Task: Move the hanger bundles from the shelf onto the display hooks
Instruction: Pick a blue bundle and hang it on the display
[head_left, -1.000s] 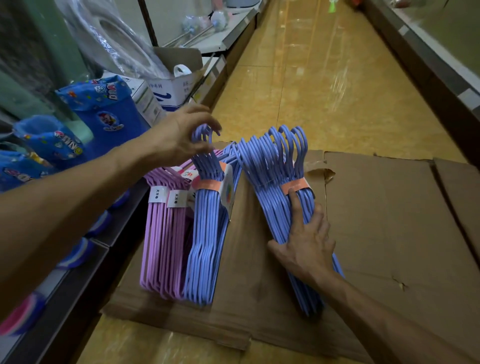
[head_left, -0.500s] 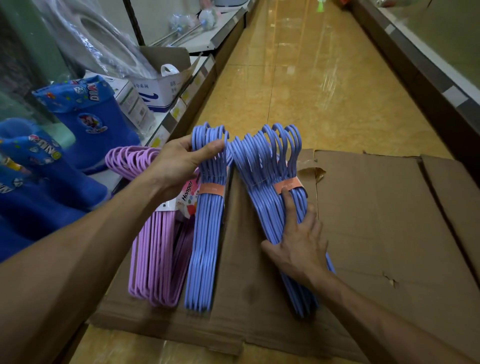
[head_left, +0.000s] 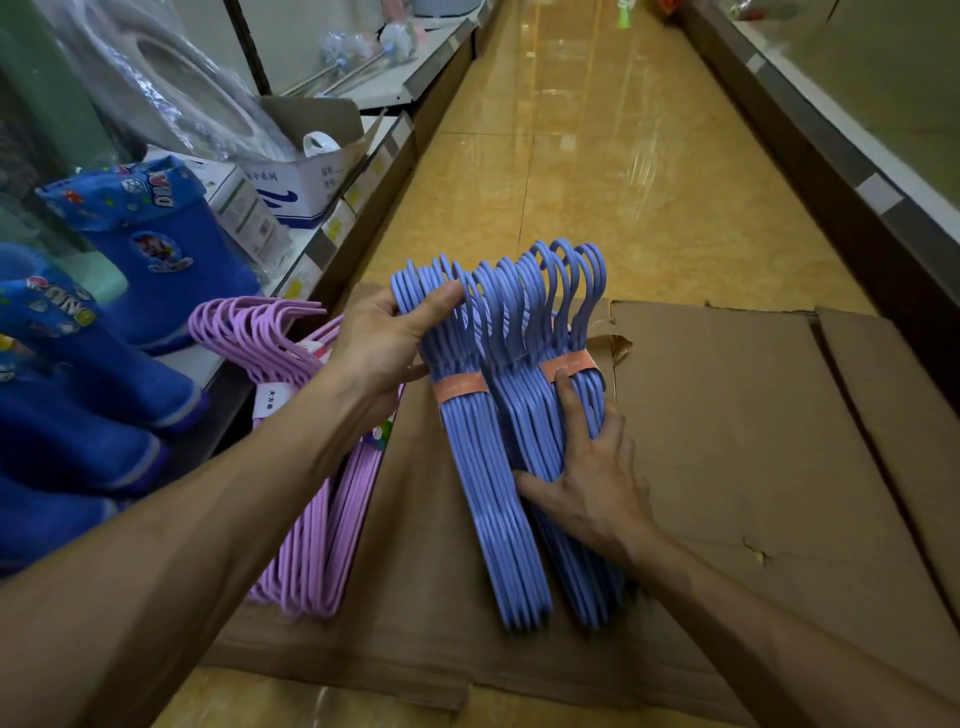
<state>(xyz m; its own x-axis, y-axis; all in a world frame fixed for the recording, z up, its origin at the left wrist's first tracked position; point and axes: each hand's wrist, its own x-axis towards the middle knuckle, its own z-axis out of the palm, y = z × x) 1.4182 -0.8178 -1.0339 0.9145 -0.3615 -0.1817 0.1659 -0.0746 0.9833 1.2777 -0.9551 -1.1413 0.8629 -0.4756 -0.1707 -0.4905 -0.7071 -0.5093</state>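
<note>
The left hand (head_left: 384, 343) is gripping the left blue bundle (head_left: 483, 467) at its hooks, thumb across them, holding it against the right blue bundle (head_left: 545, 332). The right hand (head_left: 592, 478) is lying flat, fingers straight, pressing that right bundle onto the cardboard (head_left: 753, 441). A purple bundle (head_left: 322, 519) is lying just left, beside the shelf (head_left: 332, 244).

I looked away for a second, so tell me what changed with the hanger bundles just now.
The left hand closed on the hook ends of the left blue bundle and swung it right, against the right blue bundle. The right hand stayed flat on that bundle; the purple bundle and cardboard stayed put.
</note>
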